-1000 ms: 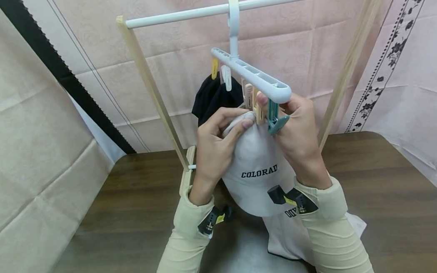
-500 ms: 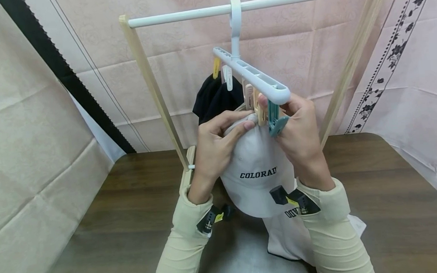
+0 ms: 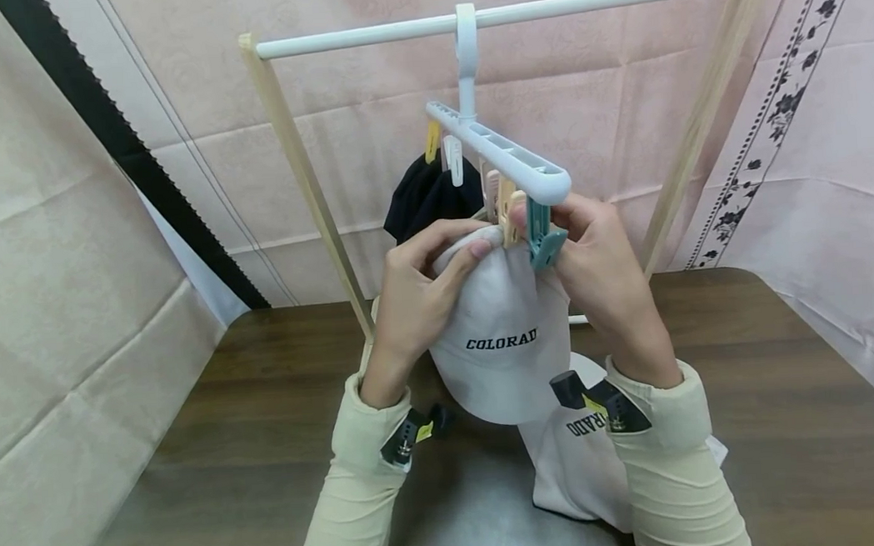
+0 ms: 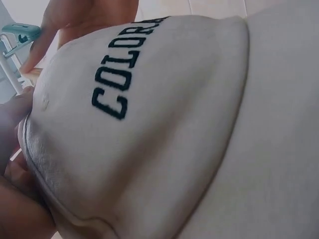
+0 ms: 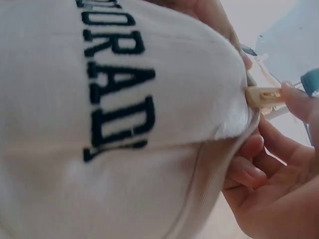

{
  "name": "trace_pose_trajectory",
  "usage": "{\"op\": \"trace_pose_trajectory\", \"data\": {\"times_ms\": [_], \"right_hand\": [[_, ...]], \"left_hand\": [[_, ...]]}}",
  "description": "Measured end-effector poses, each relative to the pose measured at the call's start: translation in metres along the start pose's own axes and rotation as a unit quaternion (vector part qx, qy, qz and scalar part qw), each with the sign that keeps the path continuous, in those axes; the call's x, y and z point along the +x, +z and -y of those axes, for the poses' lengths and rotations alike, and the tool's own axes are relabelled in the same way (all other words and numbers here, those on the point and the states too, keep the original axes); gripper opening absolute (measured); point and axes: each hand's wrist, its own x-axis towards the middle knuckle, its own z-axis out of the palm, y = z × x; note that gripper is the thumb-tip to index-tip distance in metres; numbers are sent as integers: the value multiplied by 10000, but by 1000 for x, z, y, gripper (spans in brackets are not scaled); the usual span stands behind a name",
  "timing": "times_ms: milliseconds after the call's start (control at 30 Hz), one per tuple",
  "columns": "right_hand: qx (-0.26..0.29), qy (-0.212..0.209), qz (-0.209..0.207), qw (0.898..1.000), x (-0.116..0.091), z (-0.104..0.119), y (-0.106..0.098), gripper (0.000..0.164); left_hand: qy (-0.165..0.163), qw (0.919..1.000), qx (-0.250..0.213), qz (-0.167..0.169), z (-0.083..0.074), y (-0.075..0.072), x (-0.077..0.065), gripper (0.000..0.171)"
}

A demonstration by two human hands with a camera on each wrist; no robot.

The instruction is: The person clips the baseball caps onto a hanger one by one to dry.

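A white cap [image 3: 503, 377] lettered "COLORAD…" hangs below a light blue clip hanger [image 3: 505, 152]. My left hand [image 3: 419, 287] pinches the cap's upper edge between thumb and fingers. With its thumb at a beige clothespin [image 5: 266, 96], my right hand [image 3: 601, 254] pinches that pin at the cap's edge; its other fingers lie behind the rim in the right wrist view. A teal clothespin [image 3: 544, 241] hangs from the hanger's near end, in front of the right fingers. Cap panel and brim fill most of the left wrist view.
The hanger hooks over a white rod [image 3: 601, 0] between wooden posts [image 3: 303, 173]. Behind, a black cloth item [image 3: 428, 202] hangs near yellow [image 3: 432, 140] and white [image 3: 453, 159] clothespins. Another white lettered item [image 3: 569, 474] lies on the wooden table [image 3: 253, 451].
The cap and both hands have shifted slightly left in the head view, and the hanger's near end has swung a little left. Both hands keep their holds.
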Motion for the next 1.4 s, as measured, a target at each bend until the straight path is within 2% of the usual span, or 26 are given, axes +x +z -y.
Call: {"op": "trace_pose_trajectory", "data": {"times_ms": [133,333,533,700,867,1067,1233,1400], "right_hand": [[-296,26,218,9993,2,0,-7,34],[-751,-133,579,9954,7,-1,-16,23],[-1531,-171,1270,9799,12,0,-19,22],[-2074,14,1397,9682,11,3,-21,29],[-2499,278,1470,9567,4,1,-27,32],[-2851,420,1693,9425,-9,-15,-42,34],[-3090,379,1733,9344,-25,-27,-60,27],[-3358,348,1943,9210,-42,-39,-72,24]], "left_hand": [[-33,9998,170,32,0,-2,-1,18],[117,9995,295,-36,1,-6,0,18],[184,9975,643,-227,0,-13,3,18],[299,9910,1192,-539,-1,-16,3,17],[452,9866,1423,-661,1,-14,3,21],[464,9837,1596,-689,2,-10,1,22],[402,9834,1658,-615,2,-8,0,22],[373,9832,1675,-626,4,-7,-1,21]]}}
